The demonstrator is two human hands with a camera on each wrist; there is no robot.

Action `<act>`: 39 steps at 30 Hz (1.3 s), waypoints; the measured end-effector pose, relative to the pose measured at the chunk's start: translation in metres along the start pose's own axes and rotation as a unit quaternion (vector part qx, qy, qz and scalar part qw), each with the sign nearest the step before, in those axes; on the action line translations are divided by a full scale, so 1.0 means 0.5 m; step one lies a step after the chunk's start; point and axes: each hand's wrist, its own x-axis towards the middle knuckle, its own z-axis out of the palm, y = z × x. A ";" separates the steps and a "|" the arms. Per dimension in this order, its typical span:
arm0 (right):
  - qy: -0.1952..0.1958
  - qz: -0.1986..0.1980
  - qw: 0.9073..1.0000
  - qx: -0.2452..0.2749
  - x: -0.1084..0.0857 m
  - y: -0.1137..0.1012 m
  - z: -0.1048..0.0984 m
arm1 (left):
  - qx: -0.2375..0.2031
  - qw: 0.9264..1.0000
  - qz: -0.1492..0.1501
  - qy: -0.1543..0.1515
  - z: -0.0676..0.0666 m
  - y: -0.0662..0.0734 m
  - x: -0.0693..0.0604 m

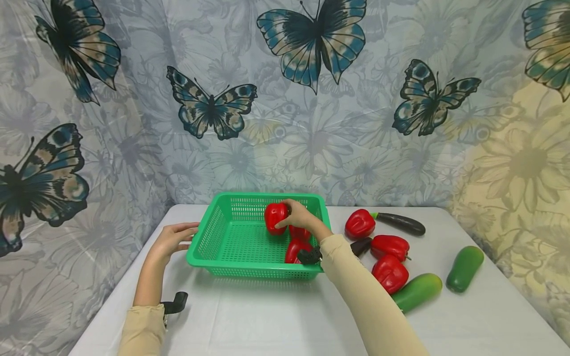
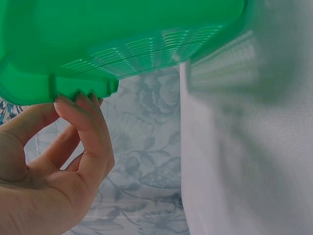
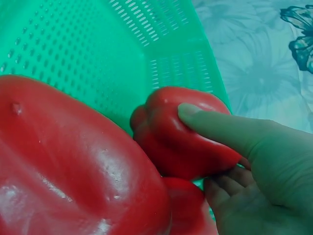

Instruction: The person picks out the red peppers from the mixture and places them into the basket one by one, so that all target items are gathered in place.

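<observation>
Toward the far side of the green basket, right of its middle, the right hand grasps a red pepper. Other peppers lie inside the basket. The left hand, its grip loose, touches the basket's left rim. Right of the basket, three peppers, two eggplants and two green fruits lie on the surface.

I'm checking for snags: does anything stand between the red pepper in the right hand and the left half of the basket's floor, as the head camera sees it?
Nothing visible does. Left of the held pepper, the basket floor is bare. Other red peppers lie toward its right side, near the right hand.
</observation>
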 end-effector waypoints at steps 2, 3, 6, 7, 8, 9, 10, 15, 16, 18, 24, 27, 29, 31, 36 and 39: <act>0.001 -0.002 1.000 -0.002 0.001 -0.001 0.000 | 0.001 1.000 0.001 0.000 0.000 0.000 0.000; 0.001 -0.003 1.000 -0.004 0.001 -0.001 0.001 | 0.002 1.000 0.000 -0.001 0.000 0.000 0.000; 0.003 -0.002 1.000 -0.008 0.001 -0.002 0.001 | 0.003 1.000 -0.001 -0.001 0.000 0.000 0.000; 0.002 -0.001 1.000 -0.009 0.001 -0.003 0.001 | 0.002 1.000 -0.001 -0.001 0.000 0.000 0.000; 0.002 -0.002 1.000 -0.011 0.001 -0.004 0.002 | 0.002 1.000 -0.002 -0.001 0.000 0.000 0.000; 0.001 -0.001 1.000 -0.012 0.000 -0.005 0.002 | 0.001 1.000 -0.002 -0.001 0.000 0.000 0.000; 0.001 -0.001 1.000 -0.014 0.000 -0.007 0.002 | 0.002 1.000 -0.002 0.000 0.000 0.000 0.000; -0.005 0.006 1.000 -0.021 0.000 -0.011 0.004 | 0.001 1.000 -0.002 0.001 -0.001 0.002 -0.002; -0.007 0.007 1.000 -0.023 0.000 -0.011 0.004 | 0.000 1.000 -0.002 0.001 -0.001 0.003 -0.003; -0.010 0.011 1.000 -0.027 0.001 -0.012 0.005 | -0.001 1.000 0.000 0.000 -0.002 0.004 -0.004; -0.011 0.017 0.999 -0.046 0.003 -0.010 0.006 | -0.003 1.000 0.004 -0.003 -0.002 0.005 -0.005; -0.013 0.017 0.998 -0.053 0.004 -0.008 0.008 | -0.002 1.000 0.003 -0.001 -0.001 0.004 -0.003; -0.015 0.018 0.998 -0.056 0.004 -0.006 0.009 | -0.002 1.000 0.002 -0.001 0.000 0.003 -0.001; -0.017 0.019 0.998 -0.060 0.004 -0.005 0.009 | -0.001 1.000 0.002 -0.001 0.000 0.003 0.000; -0.026 0.028 0.997 -0.072 0.008 -0.001 0.012 | 0.001 1.000 -0.002 -0.001 -0.001 0.002 0.000; -0.034 0.031 0.995 -0.083 0.011 -0.001 0.014 | 0.004 1.000 -0.005 -0.001 -0.001 0.000 0.000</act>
